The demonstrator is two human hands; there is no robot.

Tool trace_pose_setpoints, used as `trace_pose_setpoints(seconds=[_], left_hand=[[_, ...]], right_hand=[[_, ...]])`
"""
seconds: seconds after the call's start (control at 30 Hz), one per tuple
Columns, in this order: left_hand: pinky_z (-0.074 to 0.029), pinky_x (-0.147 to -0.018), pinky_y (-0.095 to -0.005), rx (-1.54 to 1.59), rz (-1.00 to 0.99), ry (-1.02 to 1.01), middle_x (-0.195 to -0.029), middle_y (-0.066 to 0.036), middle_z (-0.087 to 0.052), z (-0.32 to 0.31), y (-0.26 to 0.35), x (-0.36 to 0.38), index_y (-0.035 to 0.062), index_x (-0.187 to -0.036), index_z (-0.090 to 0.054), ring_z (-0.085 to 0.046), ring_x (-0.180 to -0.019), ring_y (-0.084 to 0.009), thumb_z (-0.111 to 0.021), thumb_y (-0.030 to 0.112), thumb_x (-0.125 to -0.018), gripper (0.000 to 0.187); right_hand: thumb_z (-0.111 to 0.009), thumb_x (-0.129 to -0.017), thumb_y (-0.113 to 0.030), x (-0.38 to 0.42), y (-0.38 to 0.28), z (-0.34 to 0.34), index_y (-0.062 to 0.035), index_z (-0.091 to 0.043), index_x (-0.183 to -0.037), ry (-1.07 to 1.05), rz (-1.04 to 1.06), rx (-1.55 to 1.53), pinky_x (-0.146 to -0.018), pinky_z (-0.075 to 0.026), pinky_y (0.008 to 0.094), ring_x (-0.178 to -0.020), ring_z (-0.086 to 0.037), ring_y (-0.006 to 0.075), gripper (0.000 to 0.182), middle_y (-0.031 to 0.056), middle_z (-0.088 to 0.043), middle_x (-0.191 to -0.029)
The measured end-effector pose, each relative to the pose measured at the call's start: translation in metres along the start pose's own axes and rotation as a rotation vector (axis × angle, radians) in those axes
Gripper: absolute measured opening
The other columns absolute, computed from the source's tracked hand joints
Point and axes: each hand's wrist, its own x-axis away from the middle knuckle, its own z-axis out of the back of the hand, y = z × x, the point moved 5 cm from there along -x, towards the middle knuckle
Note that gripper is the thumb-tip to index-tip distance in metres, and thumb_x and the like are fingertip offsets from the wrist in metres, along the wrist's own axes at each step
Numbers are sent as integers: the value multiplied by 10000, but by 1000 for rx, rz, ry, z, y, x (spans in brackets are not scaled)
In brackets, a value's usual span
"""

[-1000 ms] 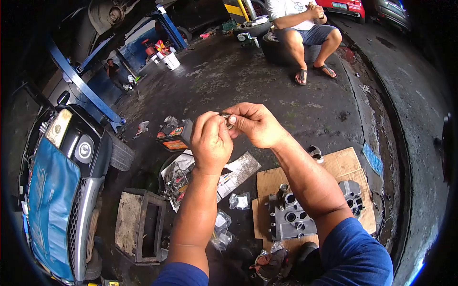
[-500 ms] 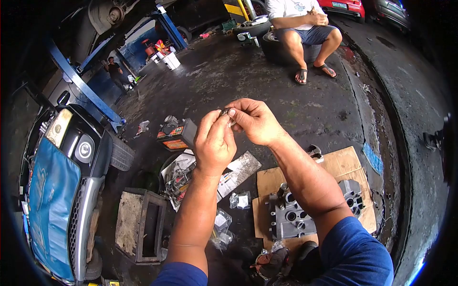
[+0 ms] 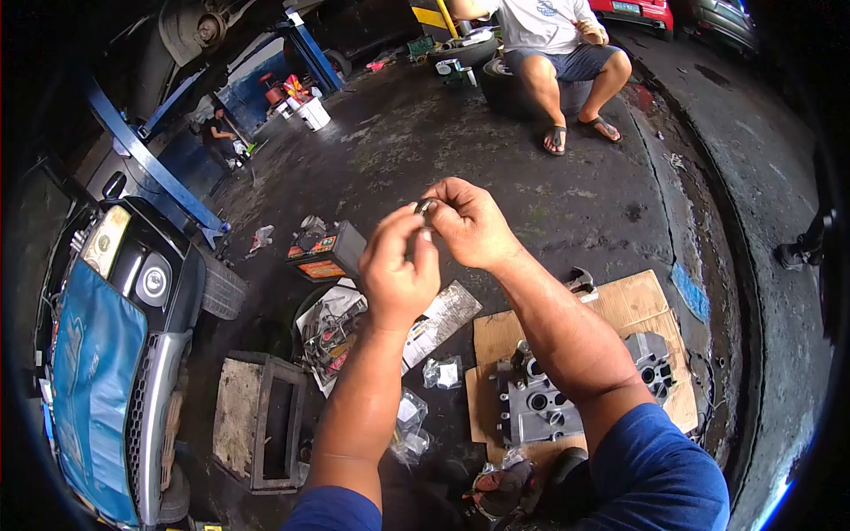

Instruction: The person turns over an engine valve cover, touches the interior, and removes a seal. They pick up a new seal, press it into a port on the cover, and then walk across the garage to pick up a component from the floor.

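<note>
My right hand (image 3: 472, 225) pinches a small dark metal ring-like part (image 3: 425, 206) between thumb and fingertips, out in front of me at the middle of the view. Close beside it on the left is my left hand (image 3: 398, 270), its fingers bent toward the part and slightly blurred; whether they touch it I cannot make out. Below my right forearm, a grey metal engine part (image 3: 542, 409) lies on flattened cardboard (image 3: 624, 301).
A car battery (image 3: 328, 254) stands beyond my left forearm. Near it are a tray of tools (image 3: 332, 323), a metal-framed box (image 3: 257, 420) and small plastic bags (image 3: 443, 373). A person (image 3: 558, 66) sits on a tire ahead; another person (image 3: 220, 137) is at the far left.
My left thumb and fingers have spread and loosened from around the small part, which now shows more clearly in my right hand. The seated person's hands have moved apart.
</note>
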Motion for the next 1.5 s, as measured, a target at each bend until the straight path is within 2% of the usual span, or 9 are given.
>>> trace_pose_setpoints(seconds=[0.07, 0.1, 0.27, 0.67, 0.97, 1.17, 1.2, 1.27, 1.5], left_hand=[[-528, -809, -274, 335, 338, 99, -1063, -115, -646, -4, -17, 9, -52, -1092, -579, -624, -934, -131, -568, -25, -913, 181], [-492, -680, -203, 456, 444, 197, -936, -42, -662, -6, -28, 8, -27, -1030, -627, -601, -786, -70, -622, 7, -902, 133], [-511, -688, -211, 682, 635, 143, -893, -42, -661, -12, -41, 11, -16, -1015, -618, -610, -773, -82, -613, 27, -921, 104], [-543, -702, -250, 504, 441, 65, -890, -71, -662, 0, -36, 2, -24, -984, -583, -635, -784, -110, -568, -12, -930, 57], [-524, -614, -228, -133, 186, 45, -823, -67, -663, 9, -32, 2, -37, -950, -586, -623, -687, -90, -601, -8, -908, 53], [-501, -526, -272, -9, 355, 72, -696, -89, -656, 12, -26, -2, -39, -899, -619, -632, -582, -121, -652, 37, -867, 89], [-486, -589, -214, 10, 411, 22, -787, -67, -670, 11, -27, -1, -55, -940, -598, -610, -676, -73, -624, -12, -892, 69], [-488, -592, -214, -33, 423, 22, -789, -68, -674, 13, -23, -2, -56, -941, -602, -610, -675, -71, -631, -8, -889, 77], [-493, -594, -224, -198, 268, 37, -760, -70, -681, 19, -29, -4, -52, -944, -608, -617, -663, -77, -654, 2, -875, 99]], right_hand=[[-569, -868, -75, 1, 0, -2, 25, -611, -905, -9, -14, -8, -628, -482, 275, -713, -557, 94, 115, 55, -629, -781], [-569, -867, -74, 1, 1, -3, 26, -611, -907, -4, 5, -27, -627, -484, 275, -712, -562, 95, 116, 60, -633, -788], [-562, -893, -50, 4, -7, -7, 48, -601, -931, -58, 14, -94, -683, -522, 275, -768, -615, 113, 112, 89, -645, -840], [-516, -953, -50, 6, -10, -12, 56, -600, -1125, -202, -31, -161, -700, -521, 236, -770, -605, 83, 218, 63, -652, -888], [-540, -966, -100, 7, -4, -17, 65, -595, -1150, -194, -128, -137, -647, -522, 238, -724, -604, 79, 253, 61, -659, -863], [-538, -977, -120, 6, 1, -20, 76, -602, -1139, -183, -205, -158, -607, -524, 240, -687, -603, 79, 263, 63, -661, -846], [-537, -978, -122, 6, 3, -21, 78, -604, -1135, -181, -213, -163, -603, -524, 239, -680, -603, 79, 263, 63, -660, -841], [-535, -974, -116, 6, 4, -22, 62, -617, -1108, -183, -211, -162, -591, -522, 233, -668, -596, 73, 238, 55, -656, -822], [-539, -974, -124, 6, 2, -25, 52, -624, -1083, -184, -207, -177, -579, -525, 231, -655, -591, 70, 224, 49, -650, -802]])
